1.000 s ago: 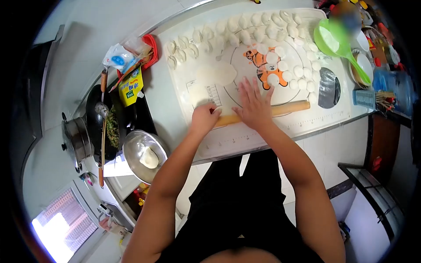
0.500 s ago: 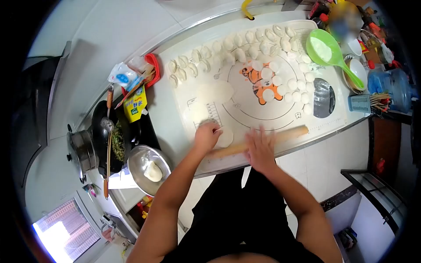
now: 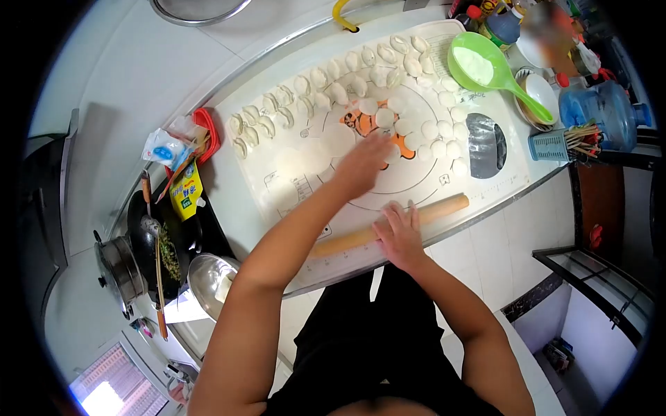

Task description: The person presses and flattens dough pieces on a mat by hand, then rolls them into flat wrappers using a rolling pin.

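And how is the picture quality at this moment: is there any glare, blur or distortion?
Head view: dark rounded corners, lines bent as by a very wide lens; head view: window glares partly white; head view: left hand looks slightly smeared; head view: blurred patch at upper right, too soft to identify.

Cannot make out the fingers of the left hand (image 3: 368, 165), blurred over the tiger print (image 3: 361, 125), nor tell of any contact with the dough discs (image 3: 385, 118). Cannot see the stretch of rolling pin (image 3: 347, 240) beneath the right hand (image 3: 401, 234), nor the share of the steel bowl (image 3: 202, 277) and dough lump (image 3: 223, 288) behind the left arm (image 3: 250, 298). Cannot follow the round metal-rimmed thing (image 3: 201, 14) past the top edge. Impossible to name the smeared object (image 3: 551, 31) at upper right, or read the tiny scale marks (image 3: 496, 188).
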Tool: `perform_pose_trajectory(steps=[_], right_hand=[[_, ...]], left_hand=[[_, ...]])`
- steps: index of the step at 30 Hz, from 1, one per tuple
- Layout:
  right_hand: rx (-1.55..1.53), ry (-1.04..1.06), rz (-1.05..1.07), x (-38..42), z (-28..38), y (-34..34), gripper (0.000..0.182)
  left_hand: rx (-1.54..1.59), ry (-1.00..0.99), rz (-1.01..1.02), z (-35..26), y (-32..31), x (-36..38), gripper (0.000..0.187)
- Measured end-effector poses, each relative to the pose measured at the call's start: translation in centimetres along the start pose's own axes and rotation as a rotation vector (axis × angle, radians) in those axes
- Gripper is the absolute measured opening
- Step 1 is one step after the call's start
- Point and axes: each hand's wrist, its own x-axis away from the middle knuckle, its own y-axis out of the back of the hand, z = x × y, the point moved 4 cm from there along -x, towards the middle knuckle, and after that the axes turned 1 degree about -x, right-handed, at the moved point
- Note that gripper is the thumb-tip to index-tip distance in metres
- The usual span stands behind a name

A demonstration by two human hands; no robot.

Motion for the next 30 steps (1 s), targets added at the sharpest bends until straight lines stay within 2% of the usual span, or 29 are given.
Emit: perform_pose_trajectory(steps=[1, 3, 7, 9, 10, 12, 13, 14, 16, 18, 20, 24, 26, 27, 29, 30], right_hand=[[-0.002, -0.001, 0.003, -0.1, -0.3, 0.3, 0.035], [-0.013, -0.024, 0.011, -0.4, -1.2, 1.2, 0.032], [-0.020, -0.008, 0.016, -0.4, -2.5, 1.0, 0.038], [0.003, 0.018, 0.078, -0.5, -1.6, 1.8, 0.053], [-0.007, 0.023, 0.090, -0.8, -0.9, 2.2, 0.053], [0.100, -0.033, 0.121, -2.1, -0.1, 2.5, 0.068], [0.101, -0.028, 0.125, -3.3, -0.3, 2.0, 0.068], [0.137, -0.054, 0.124, -4.9, -0.7, 1.4, 0.073], [0.165, -0.070, 0.130, -8.1, -1.4, 0.0, 0.077], [0.242, -0.072, 0.025, -10.2, -1.7, -0.2, 0.079], [0.295, -0.061, 0.028, -8.8, -1.7, -0.5, 0.085], [0.239, -0.198, 0.293, -0.4, 1.5, 1.3, 0.087], [0.230, -0.201, 0.329, -0.2, 1.6, 1.2, 0.087], [0.226, -0.195, 0.273, -2.5, 1.1, 0.8, 0.088], [0.235, -0.170, 0.196, -7.6, -0.9, -0.6, 0.088], [0.253, -0.121, 0.089, -9.4, -1.3, -1.2, 0.088]], left_hand=[[0.002, 0.002, 0.002, -0.6, -0.1, 0.6, 0.054], [-0.015, -0.019, 0.246, -2.4, -0.8, 2.6, 0.054], [0.059, 0.040, 0.297, -2.5, 0.9, 10.1, 0.059], [0.206, 0.311, 0.141, -1.9, 2.3, 13.1, 0.047], [0.209, 0.327, 0.145, -1.8, 2.7, 13.9, 0.047], [0.423, 0.747, -0.048, 0.4, 3.6, 15.1, 0.032], [0.351, 0.689, -0.073, 0.5, 3.7, 15.1, 0.023], [0.352, 0.699, -0.074, 0.7, 3.4, 15.2, 0.023], [0.480, 0.821, 0.072, 0.5, 3.3, 13.7, 0.020], [0.477, 0.793, 0.090, 0.9, 3.4, 12.6, 0.020], [0.363, 0.829, 0.263, 0.9, 3.4, 11.8, 0.018], [0.200, 0.775, 0.204, 1.0, 2.9, 13.2, 0.018], [0.430, 0.961, 0.152, 0.3, 2.6, 15.1, 0.017], [0.438, 0.966, 0.175, -0.3, 2.4, 15.4, 0.017], [0.357, 0.908, 0.062, 0.2, 3.0, 13.8, 0.016], [0.358, 0.909, 0.064, 0.3, 3.0, 13.3, 0.016]])
